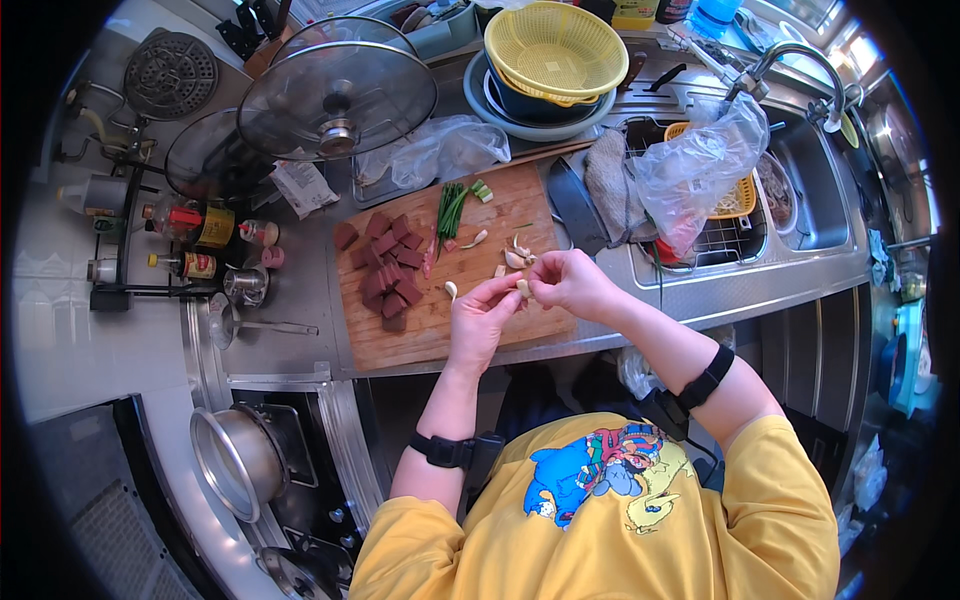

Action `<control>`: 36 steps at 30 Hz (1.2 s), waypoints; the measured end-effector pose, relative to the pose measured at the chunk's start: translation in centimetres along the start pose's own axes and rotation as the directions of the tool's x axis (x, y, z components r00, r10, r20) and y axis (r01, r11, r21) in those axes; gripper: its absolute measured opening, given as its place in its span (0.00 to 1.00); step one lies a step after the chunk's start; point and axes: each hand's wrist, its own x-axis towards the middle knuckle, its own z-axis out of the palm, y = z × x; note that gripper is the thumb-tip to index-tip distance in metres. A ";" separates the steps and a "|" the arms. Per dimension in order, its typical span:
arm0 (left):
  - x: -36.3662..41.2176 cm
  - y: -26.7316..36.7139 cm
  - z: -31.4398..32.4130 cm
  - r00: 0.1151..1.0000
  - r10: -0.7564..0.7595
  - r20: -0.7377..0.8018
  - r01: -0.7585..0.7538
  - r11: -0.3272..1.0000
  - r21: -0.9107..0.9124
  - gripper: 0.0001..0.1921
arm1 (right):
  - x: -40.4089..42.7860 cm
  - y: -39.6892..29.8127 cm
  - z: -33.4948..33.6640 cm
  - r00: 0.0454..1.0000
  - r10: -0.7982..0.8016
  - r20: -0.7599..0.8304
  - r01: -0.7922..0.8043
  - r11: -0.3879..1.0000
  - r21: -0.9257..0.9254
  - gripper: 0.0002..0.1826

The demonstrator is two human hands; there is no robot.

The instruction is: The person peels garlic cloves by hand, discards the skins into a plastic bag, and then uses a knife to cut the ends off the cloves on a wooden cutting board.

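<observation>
My left hand [484, 315] and my right hand [566, 281] meet over the right front part of a wooden cutting board [420, 341], with a pale garlic clove [523, 287] pinched between their fingertips. Just beyond my right fingers lies part of a garlic bulb [517, 259]. One peeled clove [451, 289] rests near my left hand, and another clove [477, 238] with a dry tip lies farther back. Dark red cut blocks [391, 270], possibly blood curd, are heaped on the board's left side. Chopped green scallion [451, 210] lies near the back edge.
A cleaver [576, 206] lies right of the board beside a grey cloth [611, 180]. Farther right is the sink [821, 202], with a plastic bag [701, 176] before it. Glass lids [300, 97] and stacked basins [476, 90] stand behind. A metal pot [251, 457] sits at the left.
</observation>
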 end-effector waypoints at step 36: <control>0.2 0.3 1.7 0.974 0.189 -0.123 -0.145 0.942 0.304 0.14 | -0.2 1.1 -0.3 0.997 -0.070 -0.023 0.065 0.985 -0.158 0.13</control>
